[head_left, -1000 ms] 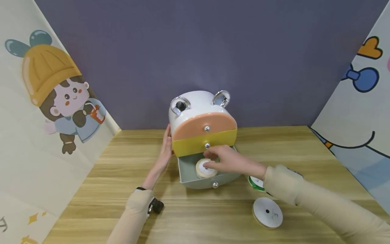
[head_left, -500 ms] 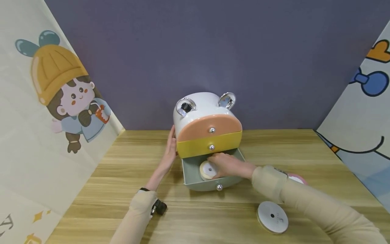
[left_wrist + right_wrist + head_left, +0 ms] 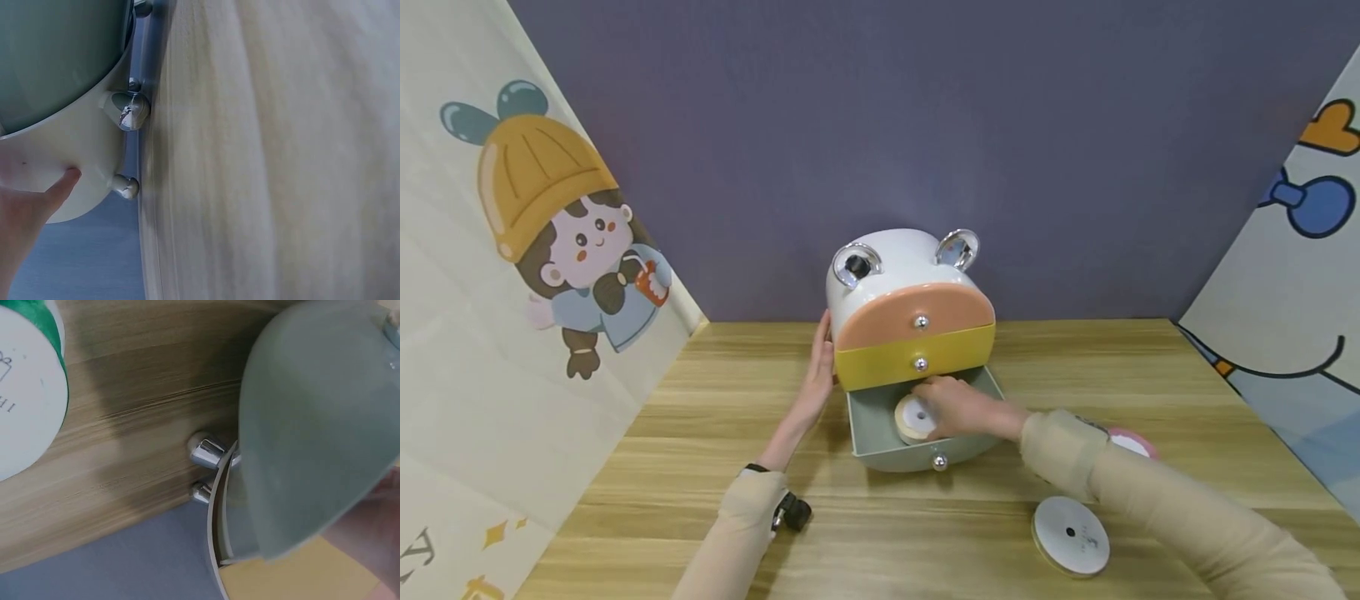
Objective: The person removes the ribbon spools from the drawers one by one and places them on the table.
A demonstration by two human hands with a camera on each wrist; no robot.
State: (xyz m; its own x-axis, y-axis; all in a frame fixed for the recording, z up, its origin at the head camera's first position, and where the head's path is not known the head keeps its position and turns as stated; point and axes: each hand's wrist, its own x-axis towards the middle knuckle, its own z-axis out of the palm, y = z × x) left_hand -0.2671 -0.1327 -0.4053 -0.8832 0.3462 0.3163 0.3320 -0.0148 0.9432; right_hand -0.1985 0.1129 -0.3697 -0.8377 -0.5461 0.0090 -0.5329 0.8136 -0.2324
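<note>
A small white cabinet (image 3: 887,258) with silver ears stands against the back wall. Its lowest drawer (image 3: 895,458), grey-green with a silver knob, is pulled out. Inside lies a cream ribbon spool (image 3: 910,422) with a white face. My right hand (image 3: 964,407) reaches into the drawer and grips the spool's right side, thumb toward the front and fingers behind; the fingertips are partly hidden. My left hand (image 3: 815,382) rests against the cabinet's left side. In the left wrist view, one extended finger of the left hand (image 3: 31,209) touches the white shell.
Another white-faced ribbon spool (image 3: 1070,536) lies on the wooden table (image 3: 880,533) at front right. A pink-edged spool (image 3: 1133,442) shows partly behind the right sleeve. A green ribbon spool (image 3: 25,394) appears in the right wrist view. The orange and yellow drawers (image 3: 880,358) are closed.
My right hand has come down from above the spool to its right side and grips it; the spool has shifted slightly right. The left hand stays against the cabinet.
</note>
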